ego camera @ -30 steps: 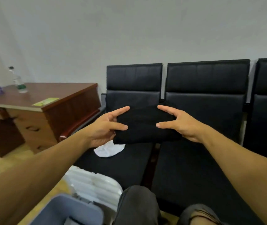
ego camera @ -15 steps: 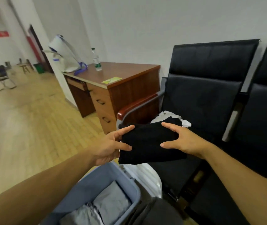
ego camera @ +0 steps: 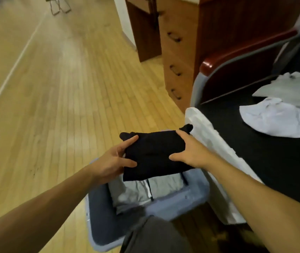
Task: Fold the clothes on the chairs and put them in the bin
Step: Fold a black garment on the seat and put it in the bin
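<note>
A folded black garment point(ego camera: 154, 154) hangs in the air just above the grey-blue bin point(ego camera: 191, 199). My left hand point(ego camera: 114, 159) grips its left edge, thumb on top and the other fingers hidden under the cloth. My right hand point(ego camera: 191, 152) grips its right edge the same way. Folded grey clothes point(ego camera: 142, 192) lie inside the bin below the black garment. On the black chair seat point(ego camera: 255, 152) to the right lie a white garment point(ego camera: 276, 119) and a light grey garment point(ego camera: 291, 88), both unfolded.
A white lid or panel point(ego camera: 216, 150) leans between the bin and the chair. A wooden desk with drawers point(ego camera: 178, 52) stands behind the chair's red armrest point(ego camera: 236, 55). Wooden floor point(ego camera: 54, 106) stretches to the left. My knee point(ego camera: 154, 236) shows at the bottom.
My view swung left and down from the chairs to the bin. Both hands carried the folded black garment from over the chair seat to above the bin.
</note>
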Demonstrator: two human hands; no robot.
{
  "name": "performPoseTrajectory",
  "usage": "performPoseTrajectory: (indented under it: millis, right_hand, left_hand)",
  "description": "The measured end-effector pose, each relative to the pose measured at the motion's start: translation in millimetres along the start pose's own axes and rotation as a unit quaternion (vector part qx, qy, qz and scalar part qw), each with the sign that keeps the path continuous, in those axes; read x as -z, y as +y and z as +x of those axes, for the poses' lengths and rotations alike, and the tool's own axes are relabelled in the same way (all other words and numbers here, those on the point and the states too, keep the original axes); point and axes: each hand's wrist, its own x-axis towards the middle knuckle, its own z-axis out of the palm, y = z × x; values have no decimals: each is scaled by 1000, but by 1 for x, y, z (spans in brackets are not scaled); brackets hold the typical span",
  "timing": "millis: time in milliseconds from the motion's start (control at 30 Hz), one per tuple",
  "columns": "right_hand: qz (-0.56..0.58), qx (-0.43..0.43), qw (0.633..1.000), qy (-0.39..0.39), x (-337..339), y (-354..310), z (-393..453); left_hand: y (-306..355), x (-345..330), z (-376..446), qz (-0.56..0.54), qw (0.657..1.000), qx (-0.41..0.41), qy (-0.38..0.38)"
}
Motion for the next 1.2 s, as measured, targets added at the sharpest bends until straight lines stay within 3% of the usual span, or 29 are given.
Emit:
performPoseTrajectory:
  millis: [133, 233, 467, 633, 767, 933, 1200]
  right_hand:
    - [-50, -53, 994, -80, -72, 35, 84]
    - [-83, -75, 986, -124, -119, 77, 140]
    - [-231, -128, 953, -145, -153, 176, 217]
    - [-289, -165, 932, -142, -181, 230, 244]
    - [-286, -153, 938, -122, -181, 231, 246]
    - [-318, -109, 938, -88, -152, 188, 244]
    - [-112, -94, 989, 29, -101, 74, 195]
  left_hand:
    - [-81, 65, 49, 22, 998, 52, 30]
    - [-149, 93, 95, 46, 996, 71, 10]
    - [-266, 61, 207, 60, 995, 76, 9]
    - [-337, 44, 256, 244, 966, 92, -3]
    - [-328, 45, 264, 359, 921, 145, -41]
    - [-259, 66, 271, 486, 864, 130, -7]
    - [-93, 33, 218, 369, 925, -89, 26]
